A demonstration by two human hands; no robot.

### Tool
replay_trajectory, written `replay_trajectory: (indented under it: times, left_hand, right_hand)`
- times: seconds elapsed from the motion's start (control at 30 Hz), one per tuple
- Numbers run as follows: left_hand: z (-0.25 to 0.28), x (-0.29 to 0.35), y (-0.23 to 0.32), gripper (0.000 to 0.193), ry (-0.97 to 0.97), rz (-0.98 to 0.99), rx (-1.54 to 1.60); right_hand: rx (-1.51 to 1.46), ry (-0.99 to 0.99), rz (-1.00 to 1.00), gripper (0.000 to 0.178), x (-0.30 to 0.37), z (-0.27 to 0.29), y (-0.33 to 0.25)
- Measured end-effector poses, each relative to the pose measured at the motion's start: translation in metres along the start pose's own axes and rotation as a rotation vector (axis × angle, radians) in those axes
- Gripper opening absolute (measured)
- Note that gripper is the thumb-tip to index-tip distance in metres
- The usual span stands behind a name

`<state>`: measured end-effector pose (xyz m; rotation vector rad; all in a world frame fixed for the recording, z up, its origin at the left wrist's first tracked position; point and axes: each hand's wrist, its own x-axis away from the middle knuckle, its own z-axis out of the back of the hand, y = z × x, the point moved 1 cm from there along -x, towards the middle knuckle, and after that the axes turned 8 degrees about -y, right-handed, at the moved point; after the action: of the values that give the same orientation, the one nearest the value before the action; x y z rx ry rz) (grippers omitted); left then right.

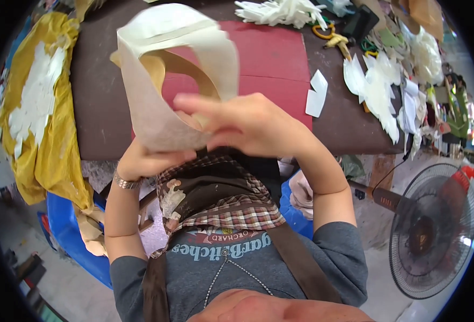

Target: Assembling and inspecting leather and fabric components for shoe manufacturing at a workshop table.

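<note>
A curled sheet of cream, paper-like material (162, 70) is gripped by both hands in front of the chest. The fingers of the right hand (247, 126) are closed over the sheet's lower right edge, the index finger (204, 103) stretched leftward across it. The left hand (151, 161) is closed beneath, pinching the lower corner from below; its wrist bears a metal bracelet (125, 182). From both grips the sheet rises up and away, its long axis running upward to the left, looped so that an opening shows a tan inner face. Behind it a dark table (103, 107) with a red mat (274, 59) is seen, with white cut pieces (379, 86), yellow-handled scissors (331, 35), a yellow cloth (49, 134) at left and a standing fan (432, 231) at lower right.
</note>
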<state>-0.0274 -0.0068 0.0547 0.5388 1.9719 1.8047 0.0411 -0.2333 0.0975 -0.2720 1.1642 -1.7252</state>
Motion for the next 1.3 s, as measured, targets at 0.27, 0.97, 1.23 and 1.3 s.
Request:
replay_trajectory:
  times: [0.27,0.97,1.23,1.3]
  left_hand:
    - [0.010,-0.014,-0.036,0.055,-0.324,0.093,-0.959]
    - [0.013,-0.056,-0.014,0.061,-0.404,0.150,-1.108]
    - [-0.010,0.001,-0.055,0.046,0.349,-0.065,0.609]
    - [-0.026,0.020,-0.052,0.046,0.278,0.011,0.458]
  right_hand:
    - [0.102,0.070,-0.382,0.033,0.026,-0.012,0.072]
    - [-0.246,0.129,-0.187,0.014,-0.066,-0.032,0.103]
    - [0.095,-0.533,-0.369,0.026,-0.062,0.009,0.079]
    - [-0.271,-0.413,-0.380,0.028,-0.040,0.025,0.075]
